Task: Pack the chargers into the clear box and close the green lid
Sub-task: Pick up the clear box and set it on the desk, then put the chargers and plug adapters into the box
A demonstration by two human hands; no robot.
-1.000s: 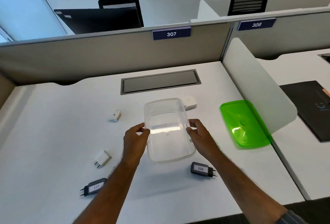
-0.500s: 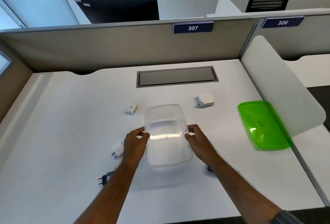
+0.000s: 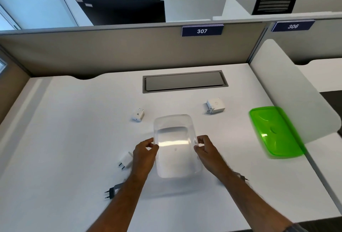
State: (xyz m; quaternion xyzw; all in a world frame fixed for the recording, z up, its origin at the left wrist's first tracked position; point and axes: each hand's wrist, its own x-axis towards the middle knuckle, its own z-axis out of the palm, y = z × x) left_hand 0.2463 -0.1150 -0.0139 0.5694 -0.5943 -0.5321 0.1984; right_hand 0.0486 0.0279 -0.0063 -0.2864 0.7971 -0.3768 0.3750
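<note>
Since the earlier frames the view has swung left, so that the green lid (image 3: 275, 132) is now seen further right and the two dark chargers near the forearms are largely covered; the box itself has barely shifted between the hands.

Head view: the clear box (image 3: 176, 145) is held at the centre of the white desk (image 3: 64, 139), open side up and empty. The left hand (image 3: 145, 155) is curled on its 9 o'clock wall and the right hand (image 3: 207, 151) on its 3 o'clock wall, fingers pinched over the rim. Whether the base rests on the desk or is lifted slightly cannot be told.

A small white charger (image 3: 138, 114) lies at 11 o'clock from the box, a larger white charger (image 3: 215, 105) at 1 o'clock, a white two-pin charger (image 3: 125, 160) at 8 o'clock beside the left wrist. A dark charger (image 3: 113, 191) shows at 7 o'clock, and only the pins of another (image 3: 244, 177) at 4 o'clock. The lid lies well apart at 3 o'clock.

The box is judged light, thin-walled and smooth, so the long walls may flex; it is best steadied by the rim. The chargers are judged rigid and compact, best pinched across the body, away from the pins.
</note>
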